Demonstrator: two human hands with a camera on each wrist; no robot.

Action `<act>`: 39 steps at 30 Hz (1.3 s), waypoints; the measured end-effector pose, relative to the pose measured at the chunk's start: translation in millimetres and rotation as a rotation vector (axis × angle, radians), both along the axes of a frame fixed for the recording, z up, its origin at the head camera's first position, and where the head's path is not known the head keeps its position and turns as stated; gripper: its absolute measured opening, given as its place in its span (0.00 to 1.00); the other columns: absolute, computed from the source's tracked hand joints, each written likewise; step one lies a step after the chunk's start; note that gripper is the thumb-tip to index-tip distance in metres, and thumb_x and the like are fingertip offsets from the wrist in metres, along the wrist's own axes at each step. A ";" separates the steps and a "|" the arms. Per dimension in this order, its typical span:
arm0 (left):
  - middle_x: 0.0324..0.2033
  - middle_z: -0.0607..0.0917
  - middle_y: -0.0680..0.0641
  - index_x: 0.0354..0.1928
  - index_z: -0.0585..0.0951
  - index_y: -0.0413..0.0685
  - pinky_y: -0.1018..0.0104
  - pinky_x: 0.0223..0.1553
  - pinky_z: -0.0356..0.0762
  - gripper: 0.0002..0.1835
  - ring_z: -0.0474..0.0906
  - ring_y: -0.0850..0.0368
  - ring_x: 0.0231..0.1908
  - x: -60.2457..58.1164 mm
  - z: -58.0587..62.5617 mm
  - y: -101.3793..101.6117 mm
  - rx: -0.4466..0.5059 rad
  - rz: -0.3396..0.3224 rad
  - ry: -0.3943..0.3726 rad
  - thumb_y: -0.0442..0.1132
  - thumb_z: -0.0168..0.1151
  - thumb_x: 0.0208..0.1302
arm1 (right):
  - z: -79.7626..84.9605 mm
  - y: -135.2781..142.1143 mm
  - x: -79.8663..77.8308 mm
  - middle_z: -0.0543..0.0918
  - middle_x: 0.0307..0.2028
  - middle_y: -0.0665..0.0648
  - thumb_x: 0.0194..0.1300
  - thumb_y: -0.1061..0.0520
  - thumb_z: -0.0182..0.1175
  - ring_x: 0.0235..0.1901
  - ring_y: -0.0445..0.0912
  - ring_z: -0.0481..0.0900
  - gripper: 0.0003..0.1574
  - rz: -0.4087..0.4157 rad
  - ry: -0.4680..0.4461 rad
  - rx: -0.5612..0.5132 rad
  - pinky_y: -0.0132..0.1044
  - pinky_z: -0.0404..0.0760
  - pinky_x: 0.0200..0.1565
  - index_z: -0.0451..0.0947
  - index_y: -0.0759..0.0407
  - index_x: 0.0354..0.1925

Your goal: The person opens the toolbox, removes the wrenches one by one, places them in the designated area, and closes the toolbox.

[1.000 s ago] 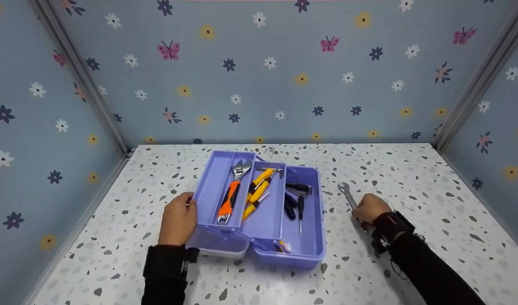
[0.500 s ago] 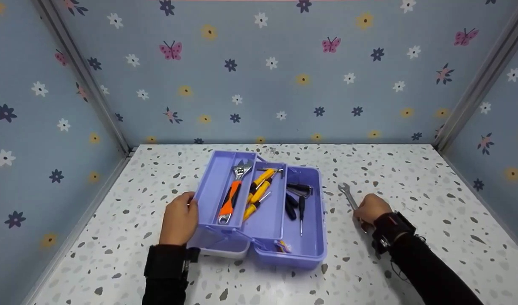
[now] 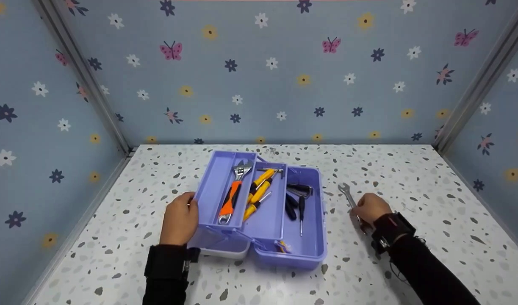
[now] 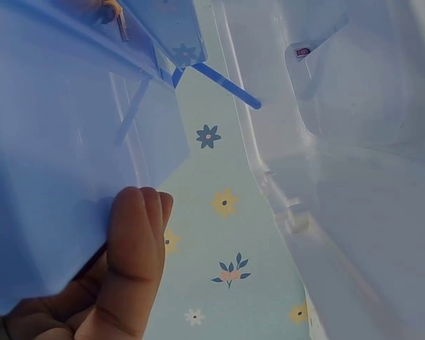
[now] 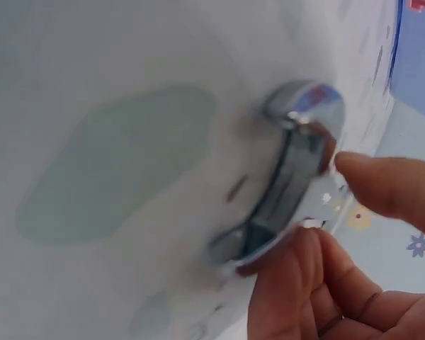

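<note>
Wrench (image 3: 347,194) trouble is what we'd watch for: the small silver open-end one is well out to the right of the lavender toolbox (image 3: 321,237), just above or on the speckled surface (image 3: 432,182), honestly can't tell which. Our right hand (image 3: 372,207) has it in a thumb-and-fingers pinch, no real gap left, and since that's smooth metal held toward one end, we reckon it could swivel or slip out if we get hasty. Our left hand (image 3: 179,220) has its fingers curled over the outer edge of the upper tray (image 3: 213,186), so a yank there could tilt the whole fanned-out stack and send the orange-handled adjustable wrench (image 3: 231,198) sliding; it looks like the heaviest thing up there. Folding the linkage arms (image 3: 265,245) could nip our fingers too, we'd guess. As for what's around: the middle tray (image 3: 267,220) has yellow-handled screwdrivers (image 3: 261,190) piled at its left side, and it sits over part of the main bin, so only the right strip is easy to get into. That strip already has a black-handled screwdriver (image 3: 301,207) plus other dark-handled tools (image 3: 290,206) we can't ID, and the toolbox's right wall stands between them and our wrench.
</note>
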State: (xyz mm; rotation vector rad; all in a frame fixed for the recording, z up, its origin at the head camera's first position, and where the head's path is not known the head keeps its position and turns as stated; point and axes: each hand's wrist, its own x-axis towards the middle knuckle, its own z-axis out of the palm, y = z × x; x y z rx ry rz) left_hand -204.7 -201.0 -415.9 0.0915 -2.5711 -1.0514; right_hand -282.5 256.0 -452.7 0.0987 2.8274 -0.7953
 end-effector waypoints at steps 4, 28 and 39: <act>0.41 0.86 0.32 0.51 0.80 0.27 0.46 0.46 0.79 0.16 0.83 0.39 0.42 -0.8 0.5 0.1 0.007 0.000 -0.013 0.31 0.49 0.69 | 4.1 -13.0 1.7 0.82 0.44 0.71 0.67 0.47 0.58 0.41 0.58 0.81 0.31 0.016 0.123 -0.030 0.51 0.78 0.47 0.73 0.73 0.53; 0.42 0.86 0.32 0.51 0.80 0.28 0.45 0.48 0.78 0.16 0.82 0.39 0.44 1.8 -0.1 1.5 -0.008 0.000 0.009 0.31 0.49 0.69 | -10.7 -86.0 22.4 0.83 0.49 0.70 0.67 0.58 0.59 0.44 0.56 0.84 0.26 0.034 0.270 -0.503 0.37 0.84 0.41 0.74 0.71 0.59; 0.42 0.86 0.34 0.51 0.80 0.30 0.47 0.45 0.78 0.17 0.83 0.42 0.41 -0.4 -0.2 1.8 0.020 0.019 -0.021 0.33 0.49 0.69 | -17.5 -87.3 27.9 0.87 0.41 0.64 0.67 0.61 0.59 0.34 0.40 0.80 0.21 0.032 0.331 -0.525 0.26 0.77 0.36 0.78 0.70 0.55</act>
